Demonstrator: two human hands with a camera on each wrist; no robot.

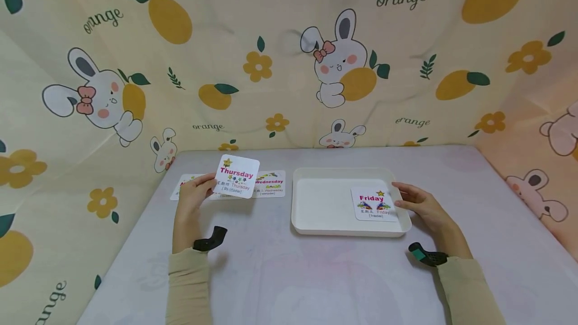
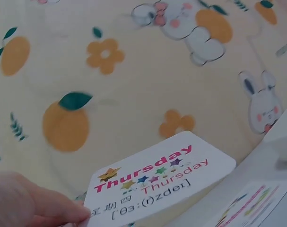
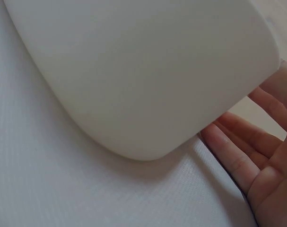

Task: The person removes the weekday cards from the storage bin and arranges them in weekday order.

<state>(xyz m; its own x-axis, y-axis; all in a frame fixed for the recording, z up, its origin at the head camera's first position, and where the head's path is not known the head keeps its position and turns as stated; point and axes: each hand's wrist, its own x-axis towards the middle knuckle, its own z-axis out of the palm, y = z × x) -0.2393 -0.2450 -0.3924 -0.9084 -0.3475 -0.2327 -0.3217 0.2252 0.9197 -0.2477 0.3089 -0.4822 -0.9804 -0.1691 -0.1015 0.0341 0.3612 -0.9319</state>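
Observation:
My left hand pinches the white Thursday card at its left edge and holds it raised and tilted. The Thursday card fills the lower part of the left wrist view. Behind and below it, a row of cards lies on the table: the Wednesday card at its right end, and a card at its left, partly hidden by my hand. A Friday card lies in the right part of a white tray. The fingers of my right hand rest at the tray's right rim, fairly straight.
A pale cloth-covered table spreads out below the cards and tray. A cream patterned cloth with rabbits and oranges hangs along the back and sides. Black straps with small devices sit on both wrists.

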